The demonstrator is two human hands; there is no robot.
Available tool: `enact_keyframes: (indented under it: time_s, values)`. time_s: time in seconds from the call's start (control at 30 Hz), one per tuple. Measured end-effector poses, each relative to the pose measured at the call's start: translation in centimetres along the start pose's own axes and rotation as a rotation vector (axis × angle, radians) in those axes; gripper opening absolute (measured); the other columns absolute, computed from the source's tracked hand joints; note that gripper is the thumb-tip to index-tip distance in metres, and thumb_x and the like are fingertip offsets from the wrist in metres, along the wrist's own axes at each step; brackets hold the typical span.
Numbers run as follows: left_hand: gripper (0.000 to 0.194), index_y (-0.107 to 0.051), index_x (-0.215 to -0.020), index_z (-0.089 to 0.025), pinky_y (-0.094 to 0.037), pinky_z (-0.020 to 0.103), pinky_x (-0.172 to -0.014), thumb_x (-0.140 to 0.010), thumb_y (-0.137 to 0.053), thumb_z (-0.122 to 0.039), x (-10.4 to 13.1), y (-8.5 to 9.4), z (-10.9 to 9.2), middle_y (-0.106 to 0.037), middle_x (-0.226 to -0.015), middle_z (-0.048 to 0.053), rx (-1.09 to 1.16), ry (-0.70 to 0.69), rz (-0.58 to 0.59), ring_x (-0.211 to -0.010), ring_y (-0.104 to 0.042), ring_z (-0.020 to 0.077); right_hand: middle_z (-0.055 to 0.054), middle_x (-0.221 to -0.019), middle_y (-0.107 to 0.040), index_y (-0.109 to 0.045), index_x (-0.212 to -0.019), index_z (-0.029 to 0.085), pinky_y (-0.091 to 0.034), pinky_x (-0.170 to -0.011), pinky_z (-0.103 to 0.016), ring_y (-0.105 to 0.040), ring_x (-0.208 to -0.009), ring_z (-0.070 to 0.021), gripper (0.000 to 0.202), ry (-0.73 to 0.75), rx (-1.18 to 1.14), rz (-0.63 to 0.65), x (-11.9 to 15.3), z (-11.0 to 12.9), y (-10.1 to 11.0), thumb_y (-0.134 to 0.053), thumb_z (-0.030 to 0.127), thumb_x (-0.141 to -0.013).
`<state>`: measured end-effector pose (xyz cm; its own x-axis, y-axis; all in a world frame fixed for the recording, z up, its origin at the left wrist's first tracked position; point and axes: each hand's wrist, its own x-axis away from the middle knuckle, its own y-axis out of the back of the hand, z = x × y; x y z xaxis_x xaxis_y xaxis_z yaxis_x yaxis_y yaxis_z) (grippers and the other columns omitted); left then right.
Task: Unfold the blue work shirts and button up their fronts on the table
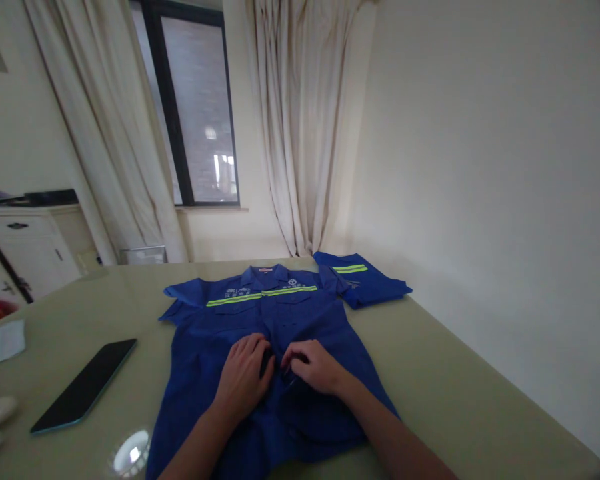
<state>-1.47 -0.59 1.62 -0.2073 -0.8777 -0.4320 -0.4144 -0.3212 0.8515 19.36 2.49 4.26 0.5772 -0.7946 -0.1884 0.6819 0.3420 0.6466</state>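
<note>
Forearms (200, 437) nearest, seen in the head view, reached in over the lower part of a blue short-sleeved shirt (200, 360); the shirt is laid front up on the pale green table (450, 393), collar (266, 270) away from the wearer, so the front opening is probably brought within easy reach of both hands. Left hand (243, 377) rested on the front; fingers held close together and bent, thumb set apart, a dark gap between; right hand (316, 365) curled just beside it, thumb and forefinger drawn near each other at the cloth; whether fabric is pinched by either cannot be told. Folded blue garment (377, 287) placed by the shirt's far right corner, likely to leave the spread front uncovered; black tablet (87, 387) kept well apart, left.
</note>
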Motion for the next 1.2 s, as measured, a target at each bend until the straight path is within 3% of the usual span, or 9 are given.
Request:
enact_keyframes:
  time_s: [0.1,0.2,0.3,0.43,0.53,0.6,0.7,0.97,1.2]
  values:
    - [0.039,-0.057,-0.133,-0.02,-0.038,0.046,-0.115,-0.098,-0.048,-0.033,1.4,-1.0,0.3,-0.057,-0.145,0.012,-0.018,-0.037,-0.011,-0.137,-0.051,0.0281,0.0,-0.078,-0.073,-0.075,-0.089,0.021,-0.044,-0.068,-0.024,-0.066,-0.074,-0.016,0.025,-0.045,0.116,-0.032,-0.4,1.1,-0.5,-0.058,0.039,-0.093]
    - [0.052,-0.044,-0.148,-0.018,-0.04,0.046,-0.116,-0.101,-0.043,-0.04,2.8,-1.7,0.7,-0.055,-0.151,0.014,-0.024,-0.037,0.064,-0.14,-0.05,0.0275,-0.001,-0.087,-0.074,-0.072,-0.103,0.023,-0.044,-0.068,-0.026,-0.068,-0.079,-0.0191,0.035,-0.116,0.259,-0.045,-1.5,1.9,-1.0,-0.072,0.049,-0.081]
    - [0.054,-0.048,-0.147,-0.019,-0.038,0.046,-0.117,-0.101,-0.043,-0.047,3.7,-1.2,1.0,-0.055,-0.151,0.013,-0.027,-0.057,0.122,-0.141,-0.049,0.0288,-0.006,-0.105,-0.072,-0.069,-0.111,0.024,-0.045,-0.072,-0.03,-0.069,-0.091,-0.0249,0.052,-0.155,0.417,-0.029,-2.9,2.1,-1.8,-0.083,0.046,-0.066]
    - [0.053,-0.052,-0.144,-0.022,-0.04,0.047,-0.113,-0.094,-0.049,-0.041,2.6,0.6,0.9,-0.056,-0.148,0.012,-0.047,0.02,0.226,-0.137,-0.049,0.0293,-0.005,-0.103,-0.073,-0.07,-0.104,0.025,-0.045,-0.073,-0.031,-0.069,-0.092,-0.0236,0.03,-0.265,0.378,-0.082,-3.9,1.1,-3.1,-0.071,0.043,-0.079]
    - [0.041,-0.06,-0.128,-0.026,-0.048,0.047,-0.097,-0.091,-0.042,-0.028,0.0,1.1,0.4,-0.063,-0.133,0.009,-0.152,0.17,0.284,-0.121,-0.058,0.0281,-0.001,-0.093,-0.074,-0.07,-0.105,0.028,-0.043,-0.072,-0.029,-0.069,-0.087,-0.021,0.021,-0.281,0.337,-0.124,-3.8,0.2,-3.7,-0.062,0.037,-0.089]
    - [0.034,-0.063,-0.114,-0.024,-0.049,0.048,-0.089,-0.092,-0.038,-0.024,-1.8,0.7,0.0,-0.065,-0.123,0.01,-0.215,0.234,0.263,-0.113,-0.06,0.0291,-0.001,-0.093,-0.075,-0.07,-0.105,0.028,-0.041,-0.071,-0.028,-0.069,-0.088,-0.0204,0.019,-0.253,0.34,-0.147,-3.5,-0.2,-3.9,-0.058,0.033,-0.091]
    - [0.029,-0.064,-0.106,-0.019,-0.045,0.048,-0.092,-0.093,-0.038,-0.02,-3.3,-0.6,-0.7,-0.066,-0.114,0.012,-0.257,0.25,0.19,-0.112,-0.058,0.0312,-0.002,-0.095,-0.075,-0.07,-0.1,0.026,-0.04,-0.068,-0.027,-0.07,-0.088,-0.0202,0.017,-0.253,0.335,-0.18,-3.2,-0.5,-4.0,-0.056,0.03,-0.092]
    - [0.024,-0.066,-0.101,-0.022,-0.044,0.037,-0.09,-0.097,-0.043,-0.019,-2.0,-1.6,0.4,-0.067,-0.108,0.007,0.005,0.022,0.065,-0.1,-0.061,0.024,-0.002,-0.1,-0.07,-0.066,-0.098,0.025,-0.04,-0.069,-0.026,-0.067,-0.086,-0.0178,0.012,-0.264,0.316,-0.304,-3.1,-0.7,-4.5,-0.057,0.026,-0.09]
    - [0.025,-0.063,-0.114,-0.022,-0.044,0.039,-0.09,-0.097,-0.045,-0.021,-2.1,-2.3,1.5,-0.071,-0.106,0.007,0.196,0.118,0.065,-0.101,-0.063,0.0249,-0.002,-0.108,-0.066,-0.068,-0.098,0.025,-0.043,-0.071,-0.027,-0.068,-0.09,-0.0185,0.015,-0.291,0.336,-0.264,-3.5,-1.3,-4.5,-0.058,0.029,-0.088]
